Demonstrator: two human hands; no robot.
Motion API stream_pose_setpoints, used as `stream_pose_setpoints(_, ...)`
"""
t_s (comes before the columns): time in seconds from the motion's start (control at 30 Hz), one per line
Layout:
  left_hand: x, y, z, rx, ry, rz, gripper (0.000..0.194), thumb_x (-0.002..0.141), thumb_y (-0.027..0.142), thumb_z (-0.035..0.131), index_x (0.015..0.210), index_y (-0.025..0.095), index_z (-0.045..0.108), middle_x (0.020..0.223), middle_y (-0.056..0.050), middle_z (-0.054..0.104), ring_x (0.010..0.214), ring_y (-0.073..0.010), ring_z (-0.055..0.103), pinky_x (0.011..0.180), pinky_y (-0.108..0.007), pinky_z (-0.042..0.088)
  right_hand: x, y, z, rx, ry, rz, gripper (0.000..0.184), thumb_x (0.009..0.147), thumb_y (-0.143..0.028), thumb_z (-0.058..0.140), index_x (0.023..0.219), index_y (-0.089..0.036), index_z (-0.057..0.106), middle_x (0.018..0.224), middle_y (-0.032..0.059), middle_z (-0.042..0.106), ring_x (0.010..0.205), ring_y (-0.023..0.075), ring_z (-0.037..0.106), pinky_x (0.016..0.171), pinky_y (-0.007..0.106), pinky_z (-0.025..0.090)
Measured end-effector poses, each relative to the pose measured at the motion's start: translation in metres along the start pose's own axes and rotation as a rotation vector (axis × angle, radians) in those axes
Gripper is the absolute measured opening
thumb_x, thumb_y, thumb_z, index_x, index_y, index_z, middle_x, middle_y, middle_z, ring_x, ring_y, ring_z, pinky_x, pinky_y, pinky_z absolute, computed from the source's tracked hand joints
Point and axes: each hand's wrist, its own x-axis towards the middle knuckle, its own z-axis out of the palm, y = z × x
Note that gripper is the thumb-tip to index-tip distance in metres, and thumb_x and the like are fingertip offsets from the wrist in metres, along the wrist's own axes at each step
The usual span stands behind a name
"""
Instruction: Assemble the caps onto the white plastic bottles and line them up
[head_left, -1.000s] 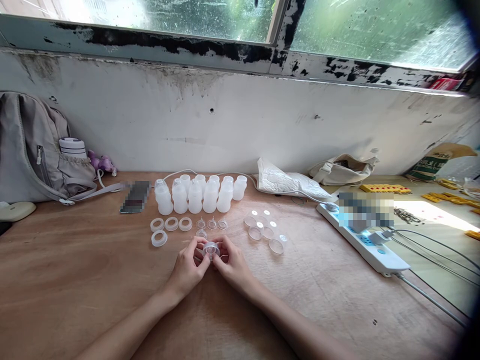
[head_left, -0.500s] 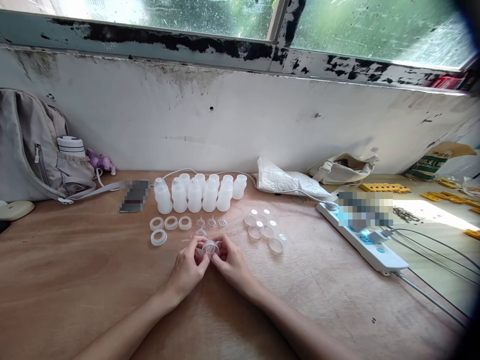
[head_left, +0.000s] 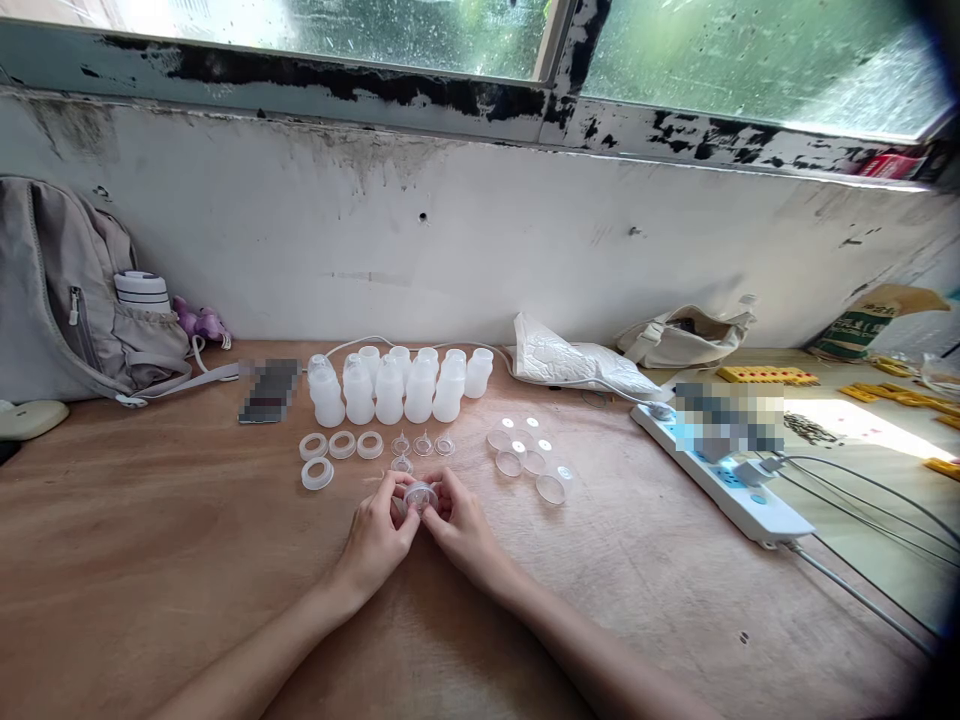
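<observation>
Low over the table, my left hand (head_left: 380, 522) and my right hand (head_left: 459, 518) pinch a translucent baby bottle collar ring (head_left: 421, 495) from its two sides, thumbs at the near edge. A clear nipple seems to sit inside this ring, partly hidden by the fingers. Just beyond the hands lie several clear silicone nipples (head_left: 423, 444). Several loose collar rings (head_left: 317, 474) are to the left of them. Clear domed caps (head_left: 551, 488) lie to the right. Behind stand frosted baby bottles (head_left: 389, 392) in two rows, the front left one with a clear cap on.
A phone (head_left: 268, 391) and a grey backpack (head_left: 67, 290) are at the left. White plastic packaging (head_left: 577, 360) and a small bag (head_left: 686, 335) rest by the wall. On the right, a power strip (head_left: 727, 480) with plugged cables crosses the table.
</observation>
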Motion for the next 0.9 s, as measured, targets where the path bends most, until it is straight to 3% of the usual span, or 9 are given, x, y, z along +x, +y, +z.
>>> stream_pose_setpoints(0.3,0.0005,-0.0037,0.0019,-0.063,-0.005,-0.01,0.019,0.076,0.019,0.048,0.095,0.021,0.048,0.082,-0.001,0.062,0.057,-0.0116,0.059,0.057,-0.023,0.046,-0.0003,0.0023,0.0015,-0.042,0.047,-0.049,0.014,0.071,-0.011,0.048,0.082,-0.019,0.046,0.06,-0.0052,0.047,0.052,0.009,0.044,0.049,0.019,0.036)
stream_pose_setpoints(0.53,0.0043,-0.008,-0.0011,-0.15,0.002,-0.051,0.019,0.079,0.027,0.048,0.096,0.02,0.05,0.089,-0.004,0.064,0.066,-0.0142,0.062,0.056,-0.023,0.048,0.0015,0.0073,-0.0027,-0.01,0.013,-0.009,0.018,0.076,-0.018,0.046,0.093,-0.019,0.051,0.075,0.0013,0.06,0.061,0.012,0.056,0.056,0.023,0.045)
stream_pose_setpoints(0.9,0.0024,-0.005,-0.0011,-0.03,0.023,-0.01,0.008,0.076,0.02,0.047,0.083,0.02,0.051,0.075,0.0,0.063,0.058,-0.012,0.058,0.055,-0.021,0.044,0.0011,0.0046,-0.0008,-0.107,0.043,-0.014,0.01,0.072,-0.014,0.045,0.078,-0.018,0.052,0.057,-0.0033,0.053,0.051,0.0099,0.048,0.049,0.02,0.039)
